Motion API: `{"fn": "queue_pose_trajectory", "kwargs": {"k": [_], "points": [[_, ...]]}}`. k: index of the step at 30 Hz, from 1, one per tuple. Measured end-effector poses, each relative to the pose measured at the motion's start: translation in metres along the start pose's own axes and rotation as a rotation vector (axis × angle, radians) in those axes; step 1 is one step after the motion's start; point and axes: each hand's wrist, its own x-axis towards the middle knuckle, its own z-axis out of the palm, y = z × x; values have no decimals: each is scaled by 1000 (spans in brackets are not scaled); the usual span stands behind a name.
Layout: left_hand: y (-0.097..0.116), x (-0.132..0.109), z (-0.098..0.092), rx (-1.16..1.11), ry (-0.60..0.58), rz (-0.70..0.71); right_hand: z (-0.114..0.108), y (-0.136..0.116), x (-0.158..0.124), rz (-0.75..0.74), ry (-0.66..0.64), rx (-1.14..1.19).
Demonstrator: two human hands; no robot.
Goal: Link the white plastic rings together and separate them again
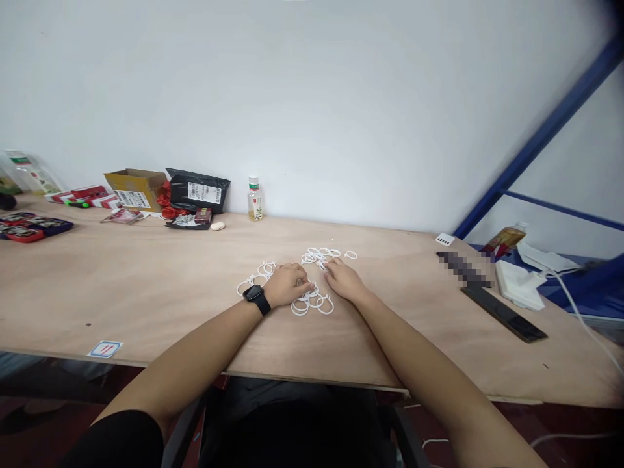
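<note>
Thin white rings, each with a small loop, lie in loose clusters on the wooden table. My left hand (286, 285), with a black watch (256, 299) on its wrist, is curled between the left cluster (246, 284) and the near cluster (312, 304). Its thumb is over the near rings, and its curled fingers hide what they hold. My right hand (342, 278) rests on its side, fingertips closed at a white ring (322, 264) by the far cluster (319, 253). One single ring (351, 255) lies apart, beyond my right hand.
Against the wall stand a bottle (255, 200), a black parcel bag (199, 192) and an open cardboard box (139, 188). At the right lie a dark phone-like slab (504, 314) and a white device with a cable (519, 285). A numbered label (105, 349) marks the front edge.
</note>
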Motion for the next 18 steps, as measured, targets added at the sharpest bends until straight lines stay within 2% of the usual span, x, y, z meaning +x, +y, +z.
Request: {"fn": "queue_pose_trajectory", "kwargs": {"k": [3,6,11,14,18], "points": [[0,0,-1,-11,4,7,0,2,0,45,25,30],[0,0,-2,-25,13,8,-2,2,-1,34,118,118],[3,0,-5,-85,95,-37,-13,-16,-7,-150,236,256],[5,1,-7,-206,154,-80,-20,-33,-13,-276,237,198],[7,0,-7,-330,201,-130,-24,-49,-18,-337,209,72]]}}
